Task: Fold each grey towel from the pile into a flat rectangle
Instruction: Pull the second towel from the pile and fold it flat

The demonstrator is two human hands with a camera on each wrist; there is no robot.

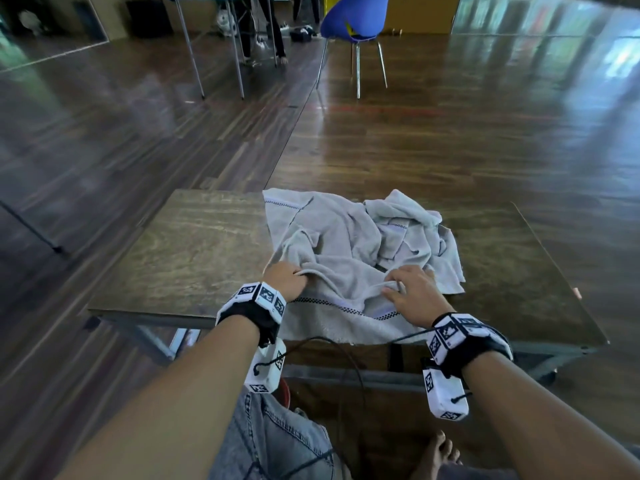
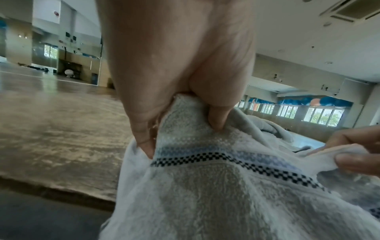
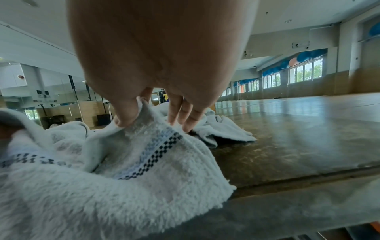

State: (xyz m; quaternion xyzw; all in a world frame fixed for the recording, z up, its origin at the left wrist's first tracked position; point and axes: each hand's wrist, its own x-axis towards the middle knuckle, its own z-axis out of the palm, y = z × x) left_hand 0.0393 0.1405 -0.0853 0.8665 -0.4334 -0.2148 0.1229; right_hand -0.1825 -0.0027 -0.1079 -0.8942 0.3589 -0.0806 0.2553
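Observation:
A crumpled pile of grey towels (image 1: pixel 363 237) lies on the wooden table (image 1: pixel 194 251), centre to right. The nearest grey towel (image 1: pixel 332 317) has a checked dark-and-blue stripe and hangs a little over the table's front edge. My left hand (image 1: pixel 289 279) grips a bunched fold of that towel (image 2: pixel 191 186) at its left side, thumb and fingers curled round it. My right hand (image 1: pixel 408 292) pinches the towel's edge (image 3: pixel 144 162) between thumb and forefinger, with the other fingers (image 3: pixel 185 116) extended down onto the cloth.
The table's left half is bare wood, with its front edge (image 1: pixel 152 318) close to my body. A blue chair (image 1: pixel 356 26) and metal table legs (image 1: pixel 194 57) stand far back on the shiny wood floor. Cables hang from my wrist cameras below the table edge.

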